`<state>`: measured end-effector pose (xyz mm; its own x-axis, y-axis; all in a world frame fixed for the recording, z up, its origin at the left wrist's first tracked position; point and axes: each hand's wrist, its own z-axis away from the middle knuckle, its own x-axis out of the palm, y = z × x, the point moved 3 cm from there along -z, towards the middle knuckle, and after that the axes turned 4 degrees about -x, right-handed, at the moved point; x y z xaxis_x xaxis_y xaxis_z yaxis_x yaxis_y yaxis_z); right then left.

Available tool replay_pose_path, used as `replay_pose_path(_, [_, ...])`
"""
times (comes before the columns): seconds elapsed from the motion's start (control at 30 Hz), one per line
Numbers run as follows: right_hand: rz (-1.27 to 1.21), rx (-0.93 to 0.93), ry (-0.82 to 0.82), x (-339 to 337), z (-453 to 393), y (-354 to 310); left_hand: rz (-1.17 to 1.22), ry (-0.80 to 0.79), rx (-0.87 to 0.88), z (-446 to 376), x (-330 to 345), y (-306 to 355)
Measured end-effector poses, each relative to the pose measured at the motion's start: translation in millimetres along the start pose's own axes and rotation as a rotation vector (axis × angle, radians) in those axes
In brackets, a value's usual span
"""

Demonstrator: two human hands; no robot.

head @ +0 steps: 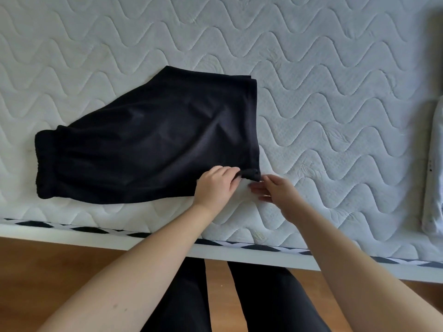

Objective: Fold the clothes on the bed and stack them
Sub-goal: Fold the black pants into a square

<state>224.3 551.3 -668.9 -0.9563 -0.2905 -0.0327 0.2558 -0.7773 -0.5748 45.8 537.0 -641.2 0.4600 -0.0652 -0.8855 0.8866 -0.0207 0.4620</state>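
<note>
A bare white mattress (311,80) with a wavy quilted pattern fills most of the view, its near edge trimmed with a black-and-white zigzag band (251,246) above a white bed frame (143,240). Below the frame lies a brown wooden floor (48,271), and the person's legs in dark trousers (259,303) stand close against the bed.

A pair of black shorts (148,144) lies flat on the mattress, left of centre. It is folded lengthwise, with the gathered elastic waistband pointing left and the leg hems pointing right. The fabric looks smooth with a few shallow creases, and its lower edge lies near the mattress edge.

Both hands meet at the lower right corner of the shorts. The left hand (215,185) has its fingers curled over the hem corner, pinching the dark cloth between thumb and fingertips. The right hand (273,190) sits just beside it on the right, fingers fairly straight and pointing left; its fingertips reach the same corner, but a firm hold on the cloth cannot be made out. Both forearms are bare.

At the far right edge of the view, a pale piece of fabric (434,176) lies on the mattress, well apart from the shorts, only partly in view.
</note>
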Motion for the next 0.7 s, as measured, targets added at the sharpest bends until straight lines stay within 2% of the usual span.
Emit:
replay_pose_path(0.07, [-0.037,0.006,-0.005,0.6,0.3,-1.9,0.049,0.03,-0.119,-0.8,-2.8,1.2])
replay_pose_path(0.27, [-0.255,0.121,-0.017,11.9,1.6,-5.4,0.168,0.029,-0.301,1.0,-6.7,8.4])
replay_pose_path(0.37, [-0.145,0.036,0.022,14.4,4.2,-0.7,0.236,0.064,-0.381,2.1,-7.0,9.9])
replay_pose_path(0.43, [-0.096,0.002,0.055,13.1,9.0,3.6,0.25,0.088,-0.326,1.7,-6.6,14.8])
replay_pose_path(0.57, [-0.106,0.014,0.052,11.0,21.5,15.1,0.157,0.006,0.009,6.6,12.9,23.3])
replay_pose_path(0.63, [0.004,0.05,0.056,11.4,25.7,23.0,0.029,-0.029,0.106,15.8,26.3,23.9])
replay_pose_path(0.7, [0.217,0.08,0.095,7.5,26.9,28.8,-0.062,-0.106,0.143,27.4,37.3,22.2])
